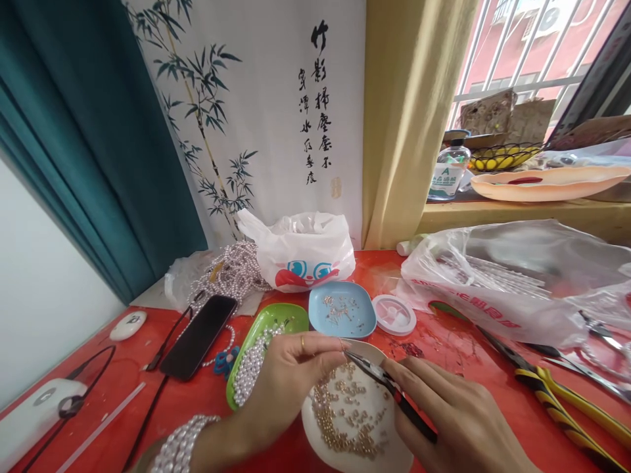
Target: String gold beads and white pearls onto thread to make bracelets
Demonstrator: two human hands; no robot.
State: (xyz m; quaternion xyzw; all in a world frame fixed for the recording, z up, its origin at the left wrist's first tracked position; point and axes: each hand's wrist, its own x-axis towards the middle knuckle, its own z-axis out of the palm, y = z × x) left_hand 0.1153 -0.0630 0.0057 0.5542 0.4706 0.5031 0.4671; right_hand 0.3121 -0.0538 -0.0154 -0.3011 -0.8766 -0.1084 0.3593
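Note:
My left hand [300,364] is closed in a pinch over the plate, with a ring on one finger and pearl strands at the wrist. What sits between its thumb and fingertips is too small to make out. My right hand [444,407] grips small pliers [372,372] with dark, red-marked handles, their tip touching or very near the left fingertips. Below both hands, a white plate [315,433] holds many gold beads [328,417]. White pearl beads [251,368] fill part of a green tray [290,315] on the left. A blue tray [320,322] behind holds tiny metal pieces.
A phone [200,338] and a white power bank [37,410] with cables lie left. Behind are bead strands [229,272] and a white plastic bag [305,253]. A round pink-white container [394,315], another bag [493,302], yellow-black pliers [557,407] and scissors [586,371] lie right.

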